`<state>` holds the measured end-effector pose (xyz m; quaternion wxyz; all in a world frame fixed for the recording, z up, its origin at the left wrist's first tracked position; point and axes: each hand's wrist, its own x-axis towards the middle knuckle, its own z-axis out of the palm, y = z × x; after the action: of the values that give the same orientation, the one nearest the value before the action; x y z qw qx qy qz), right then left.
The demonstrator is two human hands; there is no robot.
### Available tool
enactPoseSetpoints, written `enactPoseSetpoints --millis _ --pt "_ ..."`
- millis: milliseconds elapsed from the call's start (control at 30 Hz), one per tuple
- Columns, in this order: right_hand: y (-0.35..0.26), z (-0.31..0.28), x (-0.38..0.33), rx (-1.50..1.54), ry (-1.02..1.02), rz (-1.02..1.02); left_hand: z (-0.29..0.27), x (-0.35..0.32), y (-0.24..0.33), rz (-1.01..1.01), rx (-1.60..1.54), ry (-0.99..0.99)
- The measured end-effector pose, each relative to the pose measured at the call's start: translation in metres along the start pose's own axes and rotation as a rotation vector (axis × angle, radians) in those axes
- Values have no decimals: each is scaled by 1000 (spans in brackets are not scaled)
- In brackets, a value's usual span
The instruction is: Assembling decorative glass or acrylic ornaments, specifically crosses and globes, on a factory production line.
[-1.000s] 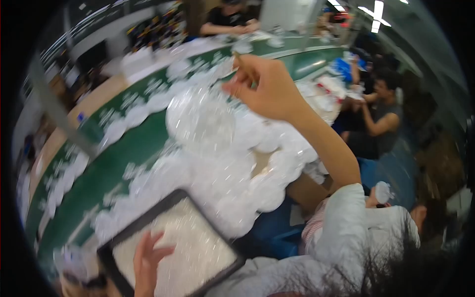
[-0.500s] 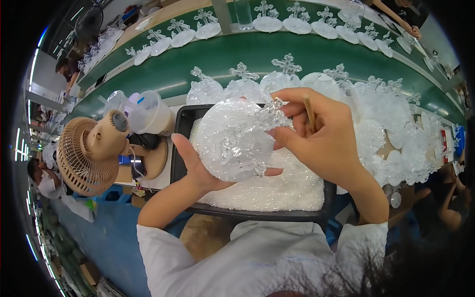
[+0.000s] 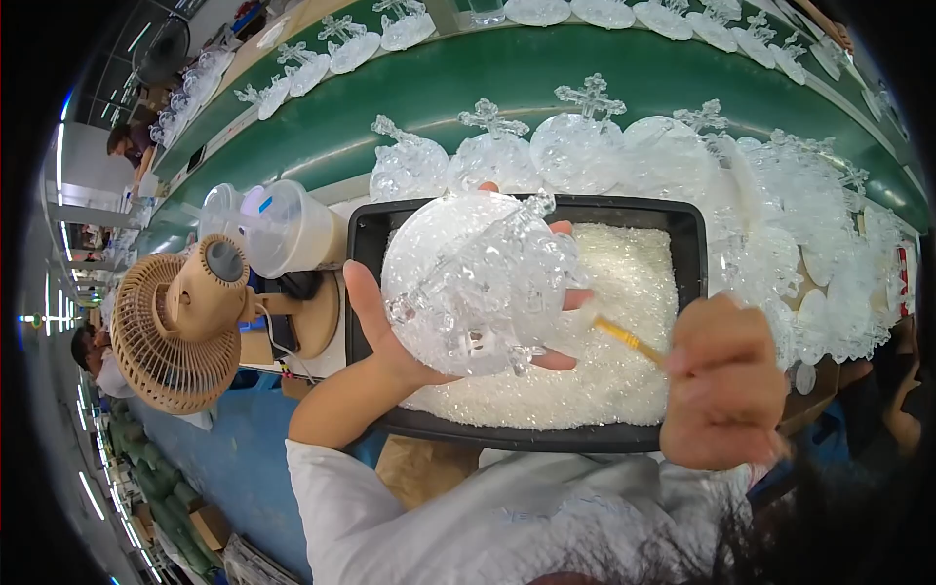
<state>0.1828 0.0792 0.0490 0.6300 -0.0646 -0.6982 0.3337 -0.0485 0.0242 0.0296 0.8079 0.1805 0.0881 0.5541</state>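
My left hand point(image 3: 392, 353) holds up a clear, round plastic ornament point(image 3: 478, 283) with raised cross-like and figured parts, its fingers spread beneath the disc and the thumb out to the left. The ornament hangs over a black tray point(image 3: 690, 253) of white, glittering granules point(image 3: 634, 263). To the right of it, my right hand point(image 3: 726, 385) is blurred but closed round a thin brush point(image 3: 632, 338) with a yellow handle. The brush's pale tip points toward the ornament, a short gap away. Granules appear to cling to the disc's surface.
A tan fan point(image 3: 175, 331) stands left of the tray, beside clear plastic tubs point(image 3: 297, 229). Several similar ornaments point(image 3: 575, 151) line the far side, with more piled at right point(image 3: 780, 234). A green conveyor belt point(image 3: 429, 83) runs behind. Another person point(image 3: 127, 141) sits far left.
My right hand has drawn back from the ornament to the lower right, its brush now pointing left. The ornament has turned in my left hand, its cross end shifting.
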Motion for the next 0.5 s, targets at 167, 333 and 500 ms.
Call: enactPoseSetpoints --millis 167,333,500 --pt "-1 14 2 116 -238 168 -3 3 -3 10 137 191" --pt "7 11 1 58 -415 158 -12 -2 -4 -18 253 263" --pt "13 5 2 75 -283 97 -13 2 -9 -22 45 58"
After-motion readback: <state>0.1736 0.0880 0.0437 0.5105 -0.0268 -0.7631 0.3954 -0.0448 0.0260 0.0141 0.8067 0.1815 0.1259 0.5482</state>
